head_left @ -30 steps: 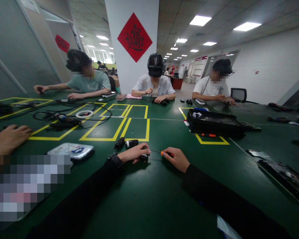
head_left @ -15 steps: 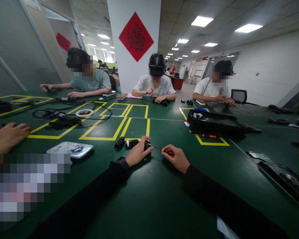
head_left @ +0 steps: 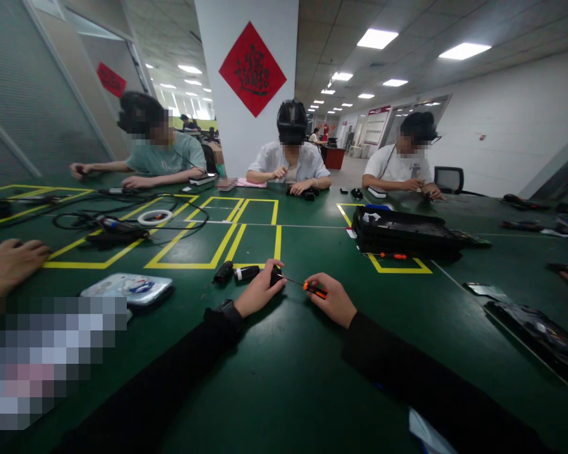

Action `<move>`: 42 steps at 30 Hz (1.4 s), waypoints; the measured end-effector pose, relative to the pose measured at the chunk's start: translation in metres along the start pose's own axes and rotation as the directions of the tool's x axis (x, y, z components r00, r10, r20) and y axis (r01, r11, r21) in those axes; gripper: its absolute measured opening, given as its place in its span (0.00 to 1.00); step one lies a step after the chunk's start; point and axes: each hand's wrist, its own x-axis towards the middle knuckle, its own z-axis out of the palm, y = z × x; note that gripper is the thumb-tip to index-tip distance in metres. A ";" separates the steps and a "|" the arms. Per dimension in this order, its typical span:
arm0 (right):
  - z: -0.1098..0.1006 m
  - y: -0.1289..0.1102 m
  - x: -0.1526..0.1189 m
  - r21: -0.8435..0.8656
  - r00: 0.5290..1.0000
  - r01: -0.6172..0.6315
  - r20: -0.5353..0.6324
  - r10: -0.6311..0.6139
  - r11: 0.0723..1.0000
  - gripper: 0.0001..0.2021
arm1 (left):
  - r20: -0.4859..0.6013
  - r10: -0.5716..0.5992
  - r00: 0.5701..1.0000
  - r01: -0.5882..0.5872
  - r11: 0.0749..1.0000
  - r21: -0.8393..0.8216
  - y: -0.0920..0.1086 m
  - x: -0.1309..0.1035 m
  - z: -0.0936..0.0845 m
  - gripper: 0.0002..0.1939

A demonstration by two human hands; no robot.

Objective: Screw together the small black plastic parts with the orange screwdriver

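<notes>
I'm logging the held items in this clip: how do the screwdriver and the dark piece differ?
The screwdriver has an orange-and-black handle, while the dark piece shows mostly black. The screwdriver has a long, thin shaft; the dark piece looks stubby, though it is partly hidden. The screwdriver is in the right hand, the dark piece in the left hand. Both are hand-held.

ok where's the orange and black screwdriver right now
In the head view, the screwdriver is in the right hand, just right of centre, its shaft pointing left toward the black part in the left hand.
</notes>
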 end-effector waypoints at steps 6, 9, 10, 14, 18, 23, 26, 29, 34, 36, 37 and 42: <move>-0.001 0.000 -0.001 -0.084 0.996 -0.031 0.082 0.038 0.996 0.10 | -0.027 0.009 1.000 -0.008 0.999 0.049 0.000 0.000 0.002 0.16; -0.001 0.001 -0.001 -0.066 0.998 -0.004 0.057 0.008 0.998 0.10 | -0.057 0.011 0.998 -0.005 0.995 0.099 -0.001 -0.001 0.002 0.17; 0.000 0.001 -0.001 -0.054 0.999 0.001 0.039 0.001 0.999 0.10 | -0.064 0.009 0.998 -0.002 0.994 0.113 -0.002 -0.001 0.002 0.17; 0.000 0.001 -0.001 -0.004 1.000 0.006 -0.005 -0.006 1.000 0.11 | -0.064 0.011 0.998 -0.003 0.991 0.132 -0.001 -0.002 0.001 0.16; -0.002 -0.002 -0.001 -0.006 0.999 -0.007 0.043 0.007 1.000 0.11 | -0.052 0.032 0.998 -0.026 0.993 0.113 0.001 -0.001 0.000 0.14; -0.003 -0.002 -0.001 -0.045 0.997 -0.036 0.060 0.039 0.998 0.11 | -0.052 0.070 0.996 -0.067 0.996 0.066 -0.001 0.001 0.001 0.14; -0.003 -0.001 0.000 -0.034 1.000 -0.028 0.013 0.028 0.999 0.09 | -0.044 0.072 0.996 -0.072 0.997 0.009 -0.004 0.001 0.000 0.20; -0.003 -0.001 0.000 -0.013 1.000 0.006 -0.030 -0.007 1.000 0.08 | -0.062 0.020 0.998 -0.025 0.997 -0.076 -0.005 0.001 -0.001 0.33; -0.003 -0.001 -0.001 -0.009 0.998 0.026 -0.056 -0.026 1.000 0.10 | -0.046 -0.005 0.999 0.002 0.997 -0.081 -0.004 0.002 -0.002 0.32; -0.002 -0.001 0.000 -0.011 0.999 0.017 -0.031 -0.018 1.000 0.10 | -0.025 0.002 1.000 -0.003 0.999 -0.053 -0.003 0.002 -0.002 0.24; -0.002 -0.001 0.000 -0.016 1.000 0.007 -0.019 -0.007 1.000 0.10 | -0.018 -0.002 1.000 0.001 0.999 -0.043 -0.003 0.002 -0.002 0.20; -0.004 0.000 0.000 -0.088 0.998 -0.059 0.009 0.060 0.994 0.12 | -0.014 -0.011 1.000 0.010 1.000 -0.018 -0.001 0.002 -0.002 0.12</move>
